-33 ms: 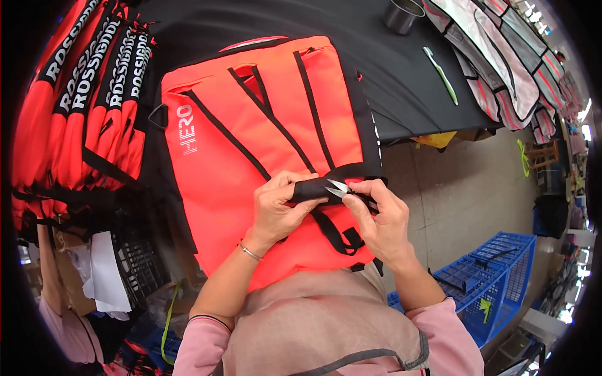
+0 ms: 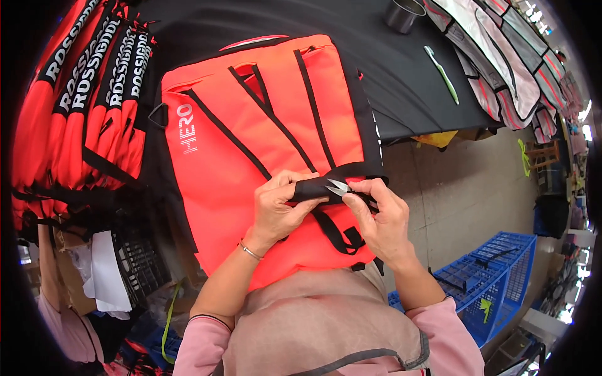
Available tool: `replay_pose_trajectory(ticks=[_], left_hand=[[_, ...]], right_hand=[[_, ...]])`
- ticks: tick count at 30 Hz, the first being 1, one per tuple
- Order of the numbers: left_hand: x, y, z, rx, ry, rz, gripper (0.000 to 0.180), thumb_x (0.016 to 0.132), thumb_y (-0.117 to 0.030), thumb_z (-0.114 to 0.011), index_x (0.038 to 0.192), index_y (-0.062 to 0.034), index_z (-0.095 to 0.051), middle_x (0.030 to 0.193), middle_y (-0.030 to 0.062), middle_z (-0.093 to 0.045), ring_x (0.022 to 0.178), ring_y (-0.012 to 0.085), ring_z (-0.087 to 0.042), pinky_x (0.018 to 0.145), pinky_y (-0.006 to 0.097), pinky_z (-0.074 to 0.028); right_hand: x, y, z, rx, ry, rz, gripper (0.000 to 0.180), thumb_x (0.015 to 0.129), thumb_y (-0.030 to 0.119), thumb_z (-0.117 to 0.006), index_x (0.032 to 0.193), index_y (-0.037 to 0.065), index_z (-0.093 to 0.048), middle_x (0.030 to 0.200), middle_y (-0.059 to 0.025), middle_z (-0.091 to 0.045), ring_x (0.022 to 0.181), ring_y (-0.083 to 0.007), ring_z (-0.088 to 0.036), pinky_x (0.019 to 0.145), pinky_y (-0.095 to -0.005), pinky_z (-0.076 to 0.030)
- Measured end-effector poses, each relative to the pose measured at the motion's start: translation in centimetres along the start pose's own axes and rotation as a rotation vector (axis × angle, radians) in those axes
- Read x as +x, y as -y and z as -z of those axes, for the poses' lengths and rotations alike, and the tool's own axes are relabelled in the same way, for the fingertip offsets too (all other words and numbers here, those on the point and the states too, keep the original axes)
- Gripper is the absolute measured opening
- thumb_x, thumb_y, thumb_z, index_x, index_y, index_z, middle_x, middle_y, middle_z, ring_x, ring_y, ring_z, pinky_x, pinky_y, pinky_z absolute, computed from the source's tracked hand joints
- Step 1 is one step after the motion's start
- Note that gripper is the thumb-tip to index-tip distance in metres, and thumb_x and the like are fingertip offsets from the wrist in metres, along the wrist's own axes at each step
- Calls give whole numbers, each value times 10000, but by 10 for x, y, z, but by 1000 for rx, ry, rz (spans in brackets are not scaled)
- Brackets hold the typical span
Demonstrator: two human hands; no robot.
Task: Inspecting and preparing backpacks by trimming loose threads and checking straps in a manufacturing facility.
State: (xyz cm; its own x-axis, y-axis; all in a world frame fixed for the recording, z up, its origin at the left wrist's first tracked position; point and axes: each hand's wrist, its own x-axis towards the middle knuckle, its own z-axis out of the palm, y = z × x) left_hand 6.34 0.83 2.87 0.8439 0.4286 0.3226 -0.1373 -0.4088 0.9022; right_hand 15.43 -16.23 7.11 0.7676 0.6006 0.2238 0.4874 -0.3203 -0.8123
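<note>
A large red-orange backpack [image 2: 219,182] with black straps and black side panels lies across the dark cloth and reaches my lap. My left hand [image 2: 279,203] pinches a wide black fabric band [image 2: 308,190] near the bag's lower middle, thumb below and fingers above. In my right hand [image 2: 385,219] is a pair of thread snips [image 2: 338,187], its two pointed blades apart and pointing left at the black band. Whether the blades touch the fabric I cannot tell. A black strap end with a buckle [image 2: 352,239] hangs below my hands.
Red bags with black bands [image 2: 81,119] are stacked at the left. On the black tablecloth [image 2: 389,81] lie a green-white toothbrush [image 2: 442,75] and a dark metal cup [image 2: 403,15]. Grey-pink bags [image 2: 501,62] fill the far right. A blue plastic crate [image 2: 489,276] stands lower right; another person's arm [image 2: 49,269] shows lower left.
</note>
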Motion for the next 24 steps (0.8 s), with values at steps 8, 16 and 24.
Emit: replay_pose_trajectory(ticks=[8,16,24], left_hand=[[-3,2,2,-25,-21,-22,236,739,-46,-806,970,-52,-757,954,94,-704,859,209,-697,739,307,-555],[-15,2,1,-44,-19,-88,279,711,-73,-824,957,4,-715,980,111,-688,844,231,-692,711,310,-557],[-60,-27,35,0,340,-184,312,795,-270,-782,918,5,-698,1355,160,-552,1116,314,-599,908,417,-503]], right_hand=[[0,2,-8,-51,-25,60,138,805,79,-747,882,19,-650,774,-115,-662,674,-260,-656,605,-343,-509],[-6,-4,4,121,81,-121,35,881,8,-652,896,-15,-630,727,-20,-592,637,-79,-532,580,-231,-418],[5,-33,18,447,-149,-214,113,966,79,-590,1051,6,-581,789,42,-504,713,-30,-454,621,-176,-369]])
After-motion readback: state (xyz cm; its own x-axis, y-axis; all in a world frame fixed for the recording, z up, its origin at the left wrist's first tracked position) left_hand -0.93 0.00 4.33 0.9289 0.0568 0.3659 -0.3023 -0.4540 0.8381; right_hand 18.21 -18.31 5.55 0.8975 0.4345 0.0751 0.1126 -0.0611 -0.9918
